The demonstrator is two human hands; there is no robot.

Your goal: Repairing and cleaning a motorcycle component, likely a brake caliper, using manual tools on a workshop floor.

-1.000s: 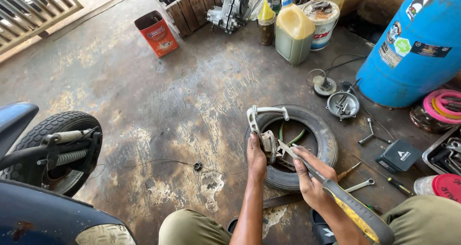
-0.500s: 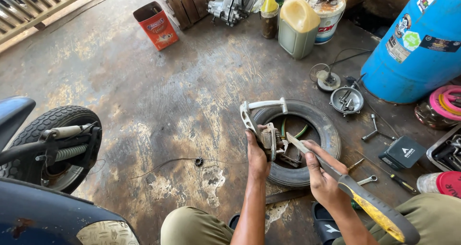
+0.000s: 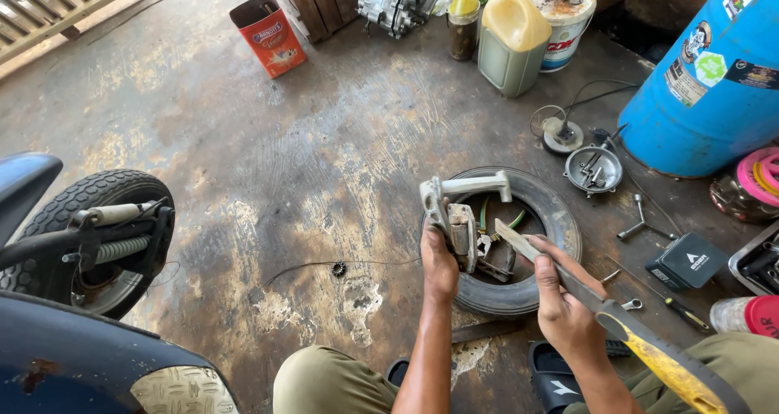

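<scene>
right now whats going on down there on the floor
A person sits on a stained concrete floor, working over a small tyre that lies flat. The left hand grips a grey metal part held above the tyre. The right hand holds a long flat file with a yellow handle, its tip close to that part. Spanners, a blue drum and oil jugs lie around, and a scooter wheel is at the left.
</scene>
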